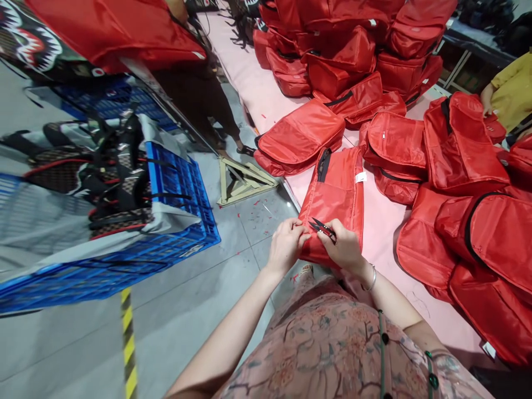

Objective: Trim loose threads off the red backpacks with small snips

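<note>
Both our hands meet at the near end of a red bag [334,194]. Our left hand [286,246] curls, fingers pinching the bag's edge. Our right hand [343,246] grips black snips [322,227], blades pointing up-left. Bag lies on the pink table [257,83], hanging off its edge, long axis running away from us.

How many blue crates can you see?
2 blue crates: one on the floor left of the hands, holding dark bags; another behind it, partly covered. More may be hidden.
</note>
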The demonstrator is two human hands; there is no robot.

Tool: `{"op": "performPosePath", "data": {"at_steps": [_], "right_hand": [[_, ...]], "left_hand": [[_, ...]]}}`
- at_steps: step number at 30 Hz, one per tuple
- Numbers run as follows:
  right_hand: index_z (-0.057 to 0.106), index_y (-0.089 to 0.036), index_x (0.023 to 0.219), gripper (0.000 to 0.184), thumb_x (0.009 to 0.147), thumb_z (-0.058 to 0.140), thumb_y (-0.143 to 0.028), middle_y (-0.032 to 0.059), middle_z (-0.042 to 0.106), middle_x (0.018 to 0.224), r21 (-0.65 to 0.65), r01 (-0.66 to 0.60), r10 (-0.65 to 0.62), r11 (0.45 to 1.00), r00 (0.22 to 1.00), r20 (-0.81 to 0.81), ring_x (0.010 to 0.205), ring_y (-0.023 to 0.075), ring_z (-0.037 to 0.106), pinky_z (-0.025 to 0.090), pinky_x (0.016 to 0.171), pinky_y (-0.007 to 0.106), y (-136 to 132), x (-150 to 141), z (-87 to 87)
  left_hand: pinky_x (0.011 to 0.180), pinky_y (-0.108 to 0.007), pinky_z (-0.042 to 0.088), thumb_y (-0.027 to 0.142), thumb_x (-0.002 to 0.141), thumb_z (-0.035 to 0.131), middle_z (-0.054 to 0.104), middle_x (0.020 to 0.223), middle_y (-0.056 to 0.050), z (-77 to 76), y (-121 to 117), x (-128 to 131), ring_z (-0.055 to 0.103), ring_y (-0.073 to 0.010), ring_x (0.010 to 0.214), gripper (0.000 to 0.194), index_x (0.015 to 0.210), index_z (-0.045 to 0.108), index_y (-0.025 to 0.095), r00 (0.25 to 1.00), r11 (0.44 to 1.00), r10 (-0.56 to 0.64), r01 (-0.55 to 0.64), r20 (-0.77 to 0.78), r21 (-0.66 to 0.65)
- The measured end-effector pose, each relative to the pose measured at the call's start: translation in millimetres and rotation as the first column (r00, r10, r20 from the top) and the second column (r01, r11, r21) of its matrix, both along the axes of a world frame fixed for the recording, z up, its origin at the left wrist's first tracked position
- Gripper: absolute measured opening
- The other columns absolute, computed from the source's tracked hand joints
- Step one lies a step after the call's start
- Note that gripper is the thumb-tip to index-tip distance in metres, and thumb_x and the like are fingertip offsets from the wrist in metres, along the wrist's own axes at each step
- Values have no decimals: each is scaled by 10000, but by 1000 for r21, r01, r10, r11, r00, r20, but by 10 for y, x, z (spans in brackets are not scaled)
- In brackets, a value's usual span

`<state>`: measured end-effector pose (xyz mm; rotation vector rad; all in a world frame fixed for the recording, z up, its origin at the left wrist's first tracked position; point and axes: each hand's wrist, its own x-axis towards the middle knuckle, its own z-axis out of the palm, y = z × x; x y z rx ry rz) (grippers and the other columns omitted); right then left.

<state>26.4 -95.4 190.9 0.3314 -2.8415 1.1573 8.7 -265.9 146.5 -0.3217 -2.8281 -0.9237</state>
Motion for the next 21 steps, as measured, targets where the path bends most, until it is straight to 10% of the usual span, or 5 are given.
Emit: {"op": "performPosePath", "data": {"at_steps": [7, 21], "right_hand": [[508, -185, 944, 244, 893, 440, -413, 11, 628, 804, 251, 27, -39, 968, 998, 44, 705, 142, 586, 267, 558, 238, -7, 7, -2], [514, -188, 924, 303, 935, 329, -427, 39, 623, 819, 474, -252, 238, 844, 967, 92, 713, 161, 581, 181, 517, 276, -39, 10, 74]], "left_hand": [[888, -374, 368, 330, 744, 477, 533, 913, -100, -111, 1, 8, 484, -219, 924, 206, 640, 524, 158, 989, 913, 77, -120, 124, 390], [851, -312, 362, 494, 707, 516, 529, 828, -74, -212, 29, 109, 474, -202, 879, 354, 593, 503, 160, 946, 681, 173, -315, 274, 661]]}}
